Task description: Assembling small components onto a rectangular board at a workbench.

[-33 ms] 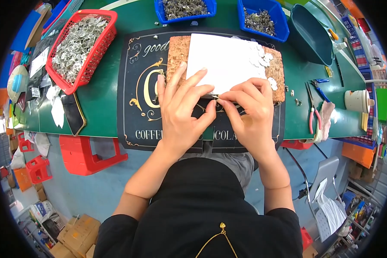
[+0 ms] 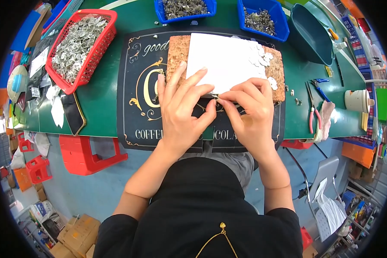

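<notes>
My left hand has its outer fingers spread over the near left of a white sheet. Its thumb and index finger close around a tiny dark metal piece at the sheet's near edge. From the other side my right hand pinches the same piece between thumb and fingertip, the other fingers curled. The fingertips hide most of the piece, so its exact kind does not show. Beneath the sheet lies a cork board. Several small flat white pieces rest at the board's right side.
A dark printed mat lies under the board. A red basket of small metal parts stands left. Two blue trays of parts and a dark green bin sit beyond. Pink-handled pliers and a white cup-like container lie right.
</notes>
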The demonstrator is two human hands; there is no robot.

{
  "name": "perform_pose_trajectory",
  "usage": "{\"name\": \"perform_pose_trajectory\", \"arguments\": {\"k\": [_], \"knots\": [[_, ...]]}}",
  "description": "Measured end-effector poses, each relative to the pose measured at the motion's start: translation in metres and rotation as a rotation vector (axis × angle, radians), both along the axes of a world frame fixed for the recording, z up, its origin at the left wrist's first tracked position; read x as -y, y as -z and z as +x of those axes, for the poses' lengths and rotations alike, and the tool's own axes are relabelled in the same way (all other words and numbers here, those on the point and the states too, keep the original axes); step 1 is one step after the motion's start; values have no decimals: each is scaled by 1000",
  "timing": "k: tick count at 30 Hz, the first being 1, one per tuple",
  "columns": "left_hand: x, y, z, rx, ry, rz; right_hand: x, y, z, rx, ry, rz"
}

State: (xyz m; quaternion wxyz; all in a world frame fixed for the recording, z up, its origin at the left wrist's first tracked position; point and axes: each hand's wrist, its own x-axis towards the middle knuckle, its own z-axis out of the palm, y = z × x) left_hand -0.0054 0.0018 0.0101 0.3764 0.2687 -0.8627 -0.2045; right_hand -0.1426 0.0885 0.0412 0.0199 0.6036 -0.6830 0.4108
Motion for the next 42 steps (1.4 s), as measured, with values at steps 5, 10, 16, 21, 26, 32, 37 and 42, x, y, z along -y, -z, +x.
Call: {"name": "perform_pose_trajectory", "arguments": {"k": [5, 10, 16, 21, 26, 32, 37, 42], "knots": [[-1, 1, -1, -15, -20, -30, 1, 2, 0, -7, 1, -38], [-2, 0, -3, -6, -26, -21, 1, 4, -2, -1, -1, -31], [-3, 1, -5, -35, -40, -46, 1, 5, -1, -9, 16, -63], [-2, 3, -6, -54, -58, -66, 2, 7, 0, -29, 30, -76], [-1, 8, -8, -65, -87, -164, 3, 14, 2, -77, 28, -130], [-2, 7, -5, -53, -76, -162, 2, 24, 3, -146, 46, -233], [-14, 1, 6, -17, -84, -197, -9, 21, 0, -96, -25, -224], [-24, -7, 12, -3, -47, -222, -22, 22, 2, -91, -17, -262]]}}
